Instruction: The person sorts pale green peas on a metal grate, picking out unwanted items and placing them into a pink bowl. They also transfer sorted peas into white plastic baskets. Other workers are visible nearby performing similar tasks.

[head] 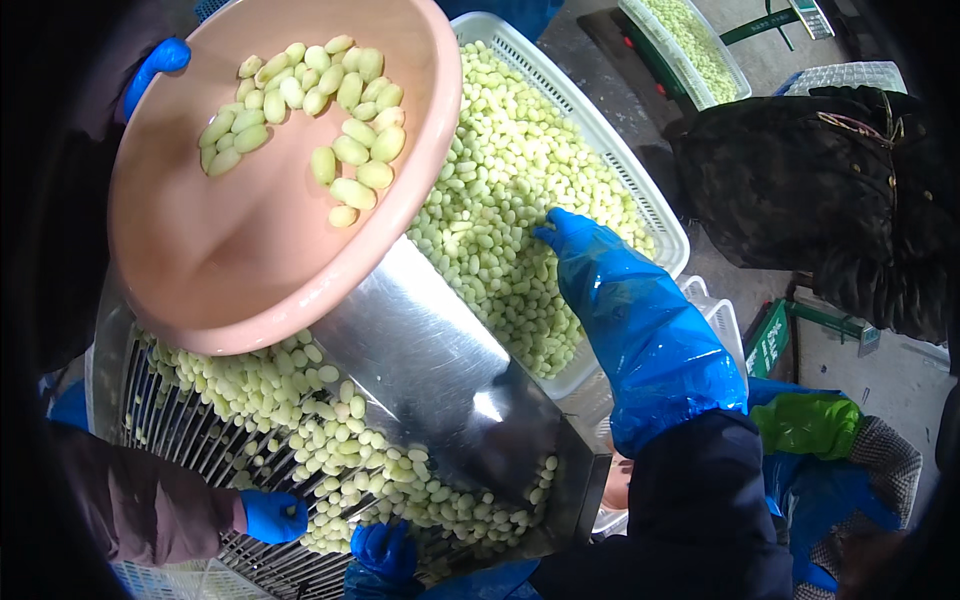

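Note:
My right hand (566,229), in a blue glove and plastic sleeve, touches loose green grapes (480,247) heaped in a white slotted plastic crate (670,236). Its fingers are slightly apart and hold no grape that I can see. At the bottom, my left hand (384,551), also blue-gloved, is curled beside grapes on a grid of metal bars (180,435); its palm is hidden. A co-worker's gloved hand (157,66) is at the rim of a tilted pink plastic basin (247,255) with some grapes inside. The co-worker's other gloved hand (276,517) is beside grapes on the grid.
A shiny metal chute (420,337) lies between grid and crate. Stacked white crates (724,322) stand beyond my right arm. Another person in a dark jacket (795,180) is at the right, near green scales (769,341); someone in a green sleeve (806,424) is lower right. A further grape crate (686,49) sits at the top.

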{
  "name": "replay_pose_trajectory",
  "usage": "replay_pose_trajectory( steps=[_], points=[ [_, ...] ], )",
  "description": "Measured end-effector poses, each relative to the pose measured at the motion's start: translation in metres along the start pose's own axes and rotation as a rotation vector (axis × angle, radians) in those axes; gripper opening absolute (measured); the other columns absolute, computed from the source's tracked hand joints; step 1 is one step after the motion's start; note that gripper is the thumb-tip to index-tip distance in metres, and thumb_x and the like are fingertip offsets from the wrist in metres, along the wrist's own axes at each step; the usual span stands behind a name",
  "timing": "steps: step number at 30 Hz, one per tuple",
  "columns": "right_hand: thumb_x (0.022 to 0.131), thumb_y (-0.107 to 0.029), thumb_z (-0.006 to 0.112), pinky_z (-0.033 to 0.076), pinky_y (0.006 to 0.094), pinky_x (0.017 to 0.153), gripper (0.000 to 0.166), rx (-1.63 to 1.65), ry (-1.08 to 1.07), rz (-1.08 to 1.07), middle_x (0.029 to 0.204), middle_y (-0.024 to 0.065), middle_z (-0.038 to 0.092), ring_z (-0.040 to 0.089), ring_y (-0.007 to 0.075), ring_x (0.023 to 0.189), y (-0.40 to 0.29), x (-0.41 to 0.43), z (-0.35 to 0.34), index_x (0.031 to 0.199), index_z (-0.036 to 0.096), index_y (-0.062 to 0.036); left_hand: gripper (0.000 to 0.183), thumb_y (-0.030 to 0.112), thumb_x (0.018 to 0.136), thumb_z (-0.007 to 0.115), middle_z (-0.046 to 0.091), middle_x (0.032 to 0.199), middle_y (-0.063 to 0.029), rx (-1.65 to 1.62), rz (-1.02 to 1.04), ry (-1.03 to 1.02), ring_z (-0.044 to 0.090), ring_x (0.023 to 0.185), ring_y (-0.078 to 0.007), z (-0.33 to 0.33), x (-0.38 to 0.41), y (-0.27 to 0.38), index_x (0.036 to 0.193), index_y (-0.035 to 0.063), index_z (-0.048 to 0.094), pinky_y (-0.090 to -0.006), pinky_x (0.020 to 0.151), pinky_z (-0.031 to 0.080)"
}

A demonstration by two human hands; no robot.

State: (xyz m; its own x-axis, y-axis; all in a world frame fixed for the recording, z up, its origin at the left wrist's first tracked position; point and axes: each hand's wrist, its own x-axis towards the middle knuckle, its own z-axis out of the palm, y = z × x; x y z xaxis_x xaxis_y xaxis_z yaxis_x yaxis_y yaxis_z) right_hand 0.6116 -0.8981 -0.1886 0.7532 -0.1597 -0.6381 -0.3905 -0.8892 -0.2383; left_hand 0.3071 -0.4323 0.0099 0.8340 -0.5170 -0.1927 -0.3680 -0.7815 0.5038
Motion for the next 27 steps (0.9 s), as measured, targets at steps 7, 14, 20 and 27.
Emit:
replay_pose_trajectory(
  steps=[7,14,20,27],
  points=[
    [0.086,-0.034,0.064,0.051,0.0391,0.074,0.037,-0.255,0.063,0.157,0.101,0.0158,0.066,0.064,0.0276,0.090,-0.008,0.029,0.026,0.112,0.059,-0.0083,0.045,0.013,0.070,0.067,0.050,0.100,-0.0138,-0.004,-0.007,0.001,0.052,0.086,-0.0337,-0.005,0.000,0.001,0.113,0.0055,0.059,-0.0468,0.074,0.043],
    [0.085,-0.033,0.065,0.050,0.0353,0.060,0.033,0.316,0.144,0.130,0.090,0.0133,0.066,0.064,0.0223,0.073,0.013,-0.003,0.025,0.108,0.059,-0.0098,0.039,0.015,0.071,0.068,0.053,0.100,-0.0108,0.000,-0.019,0.032,0.054,0.089,-0.0297,0.000,-0.005,0.000,0.109,0.0078,0.064,-0.0470,0.081,0.044],
    [0.090,-0.019,0.058,0.045,0.0282,0.048,0.023,1.432,0.299,-0.137,0.085,0.0081,0.061,0.061,0.0161,0.067,-0.102,-0.192,-0.071,0.110,0.055,-0.0060,0.044,0.019,0.067,0.070,0.053,0.102,-0.0097,-0.020,0.046,0.231,0.055,0.084,-0.0304,0.008,-0.009,-0.008,0.110,0.0137,0.064,-0.0448,0.070,0.046],
    [0.095,-0.038,0.051,0.051,0.0320,0.091,0.059,1.665,-0.018,-0.331,0.124,0.0216,0.052,0.058,0.0284,0.109,-0.286,-0.270,-0.178,0.134,0.038,0.0039,0.035,0.014,0.068,0.068,0.063,0.095,-0.0095,-0.105,0.085,0.355,0.061,0.074,-0.0277,-0.003,-0.009,-0.005,0.102,0.0102,0.067,-0.0407,0.065,0.048]
  ],
)
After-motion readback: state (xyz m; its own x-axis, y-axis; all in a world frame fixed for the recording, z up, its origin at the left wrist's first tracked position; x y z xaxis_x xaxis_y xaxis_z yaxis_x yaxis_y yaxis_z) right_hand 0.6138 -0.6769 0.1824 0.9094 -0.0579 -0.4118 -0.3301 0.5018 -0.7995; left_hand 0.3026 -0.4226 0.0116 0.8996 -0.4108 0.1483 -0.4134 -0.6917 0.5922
